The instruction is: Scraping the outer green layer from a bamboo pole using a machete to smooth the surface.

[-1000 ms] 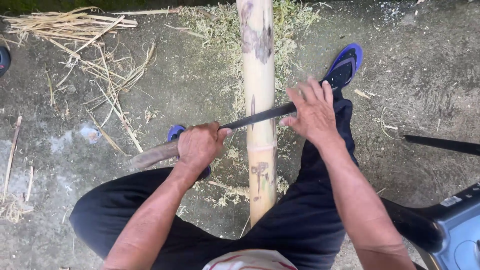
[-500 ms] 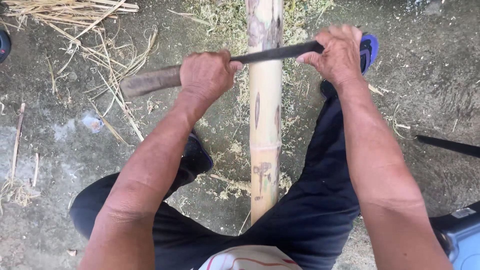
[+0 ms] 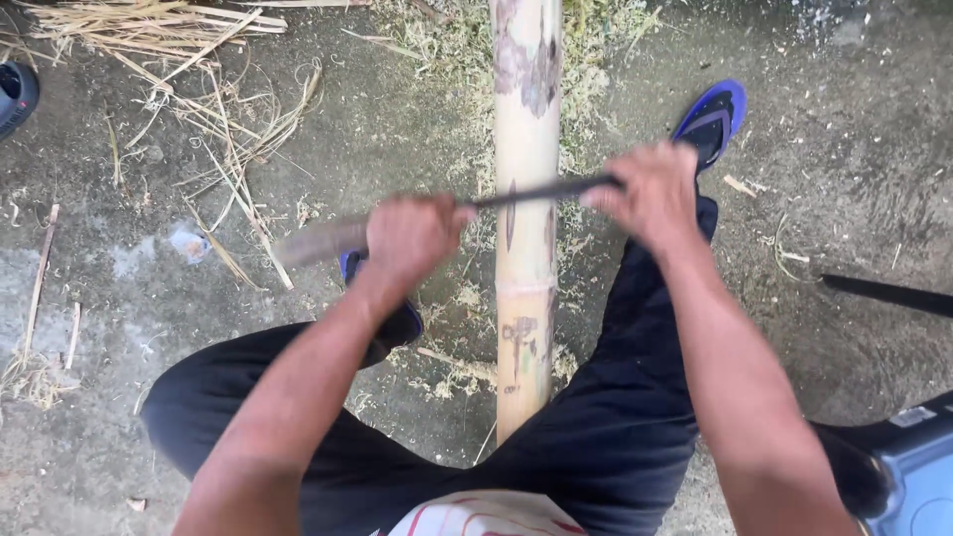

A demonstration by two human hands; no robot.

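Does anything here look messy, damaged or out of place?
Yes. Pale shavings litter the ground around the bamboo pole, and dry strips lie scattered at upper left. The pole's skin is scraped and blotched near the top. Both hands, left and right, grip a blade across it.

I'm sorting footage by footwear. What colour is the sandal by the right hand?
Blue with a black footbed: the sandal shows beside the right hand in the head view.
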